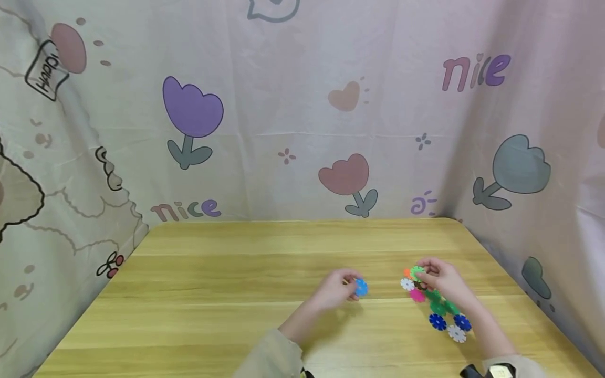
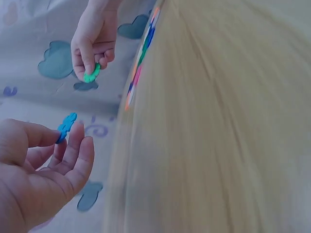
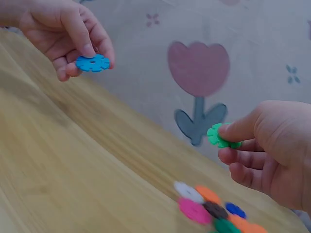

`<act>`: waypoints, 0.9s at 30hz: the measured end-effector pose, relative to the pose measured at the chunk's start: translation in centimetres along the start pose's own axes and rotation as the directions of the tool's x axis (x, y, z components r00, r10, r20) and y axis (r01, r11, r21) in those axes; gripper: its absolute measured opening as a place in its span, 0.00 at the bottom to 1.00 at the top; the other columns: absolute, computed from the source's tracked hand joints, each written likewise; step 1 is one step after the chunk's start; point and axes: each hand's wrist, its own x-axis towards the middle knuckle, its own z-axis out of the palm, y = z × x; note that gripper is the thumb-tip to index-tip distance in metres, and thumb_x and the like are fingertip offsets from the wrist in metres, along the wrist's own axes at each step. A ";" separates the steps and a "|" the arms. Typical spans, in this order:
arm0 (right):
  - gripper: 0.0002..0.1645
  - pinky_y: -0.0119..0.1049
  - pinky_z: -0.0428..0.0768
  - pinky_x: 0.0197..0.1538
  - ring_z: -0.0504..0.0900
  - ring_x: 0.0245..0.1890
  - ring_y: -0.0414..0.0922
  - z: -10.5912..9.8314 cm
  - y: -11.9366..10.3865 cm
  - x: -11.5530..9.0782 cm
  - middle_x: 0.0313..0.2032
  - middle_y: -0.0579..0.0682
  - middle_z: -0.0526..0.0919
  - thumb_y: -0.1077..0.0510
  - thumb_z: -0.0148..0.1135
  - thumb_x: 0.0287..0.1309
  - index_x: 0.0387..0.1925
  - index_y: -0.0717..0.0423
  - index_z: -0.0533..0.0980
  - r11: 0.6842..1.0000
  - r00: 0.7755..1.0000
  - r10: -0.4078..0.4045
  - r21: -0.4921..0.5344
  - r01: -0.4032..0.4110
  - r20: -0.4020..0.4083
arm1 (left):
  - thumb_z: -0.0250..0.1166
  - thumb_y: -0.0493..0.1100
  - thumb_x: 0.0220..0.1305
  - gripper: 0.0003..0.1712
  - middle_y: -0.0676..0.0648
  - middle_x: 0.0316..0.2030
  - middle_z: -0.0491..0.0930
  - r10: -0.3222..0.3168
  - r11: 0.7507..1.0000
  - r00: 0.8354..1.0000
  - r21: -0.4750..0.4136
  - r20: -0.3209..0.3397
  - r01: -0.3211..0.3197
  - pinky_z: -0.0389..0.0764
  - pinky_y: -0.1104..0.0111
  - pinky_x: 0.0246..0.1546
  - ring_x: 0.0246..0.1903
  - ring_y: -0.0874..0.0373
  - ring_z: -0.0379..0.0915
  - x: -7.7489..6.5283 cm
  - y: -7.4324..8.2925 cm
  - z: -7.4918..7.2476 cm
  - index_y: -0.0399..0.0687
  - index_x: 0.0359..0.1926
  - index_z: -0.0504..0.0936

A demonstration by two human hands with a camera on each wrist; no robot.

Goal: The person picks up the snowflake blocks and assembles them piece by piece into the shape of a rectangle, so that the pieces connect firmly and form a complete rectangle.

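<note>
My left hand (image 1: pixel 334 288) pinches a light blue notched plastic disc (image 3: pixel 92 63) between thumb and fingertips, raised above the table. In the right wrist view the disc's slotted rim and small centre hole show. My right hand (image 1: pixel 443 281) pinches a bright green notched disc (image 3: pixel 223 136) by its edge, also off the table. Below the right hand lies a group of similar discs in several colours, among them a pink disc (image 3: pixel 194 210), a brown disc (image 3: pixel 215 209) and a white disc (image 1: pixel 457 334). The two held discs are apart.
The wood-grain table (image 1: pixel 203 294) extends to a patterned curtain (image 1: pixel 264 105) at the back and sides. Dark blue discs (image 1: pixel 437 322) lie near my right forearm, which partly hides the group in the head view.
</note>
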 end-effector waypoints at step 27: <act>0.15 0.27 0.72 0.23 0.75 0.23 0.45 11.8 -7.5 4.1 0.28 0.57 0.77 0.66 0.60 0.57 0.47 0.68 0.73 0.955 0.968 -0.231 0.212 0.206 0.101 | 0.57 0.29 0.61 0.12 0.43 0.32 0.73 -0.027 0.992 0.951 -0.124 -0.308 -0.012 0.80 0.68 0.34 0.30 0.57 0.74 -3.8 0.1 -9.7 0.28 0.46 0.74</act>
